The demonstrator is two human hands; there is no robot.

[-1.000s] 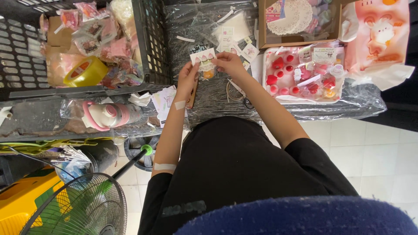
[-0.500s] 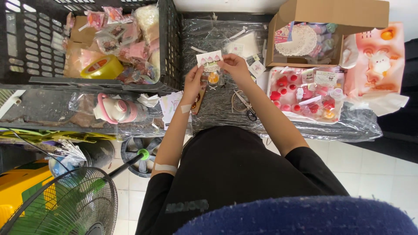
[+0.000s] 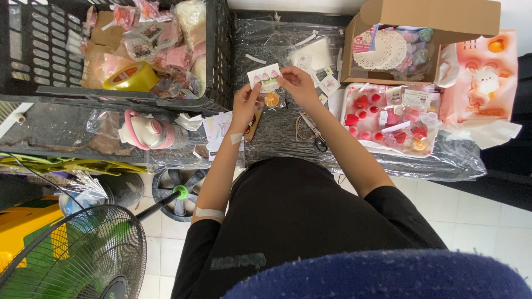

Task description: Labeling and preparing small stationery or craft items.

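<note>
The card's (image 3: 264, 77) print is too small to read. Fingers of both hands cover its side edges. Just below the grip, the orange piece (image 3: 271, 99) is blurred. The crate (image 3: 219, 66), left of the grip, is cut off at the top edge.

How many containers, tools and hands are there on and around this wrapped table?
Black plastic crate: 1
Cardboard box: 1
Scissors: 1
Yellow tape roll: 1
Pink bottle: 1
Hands, both pinching one small card: left hand, right hand: 2
Total: 7
</note>
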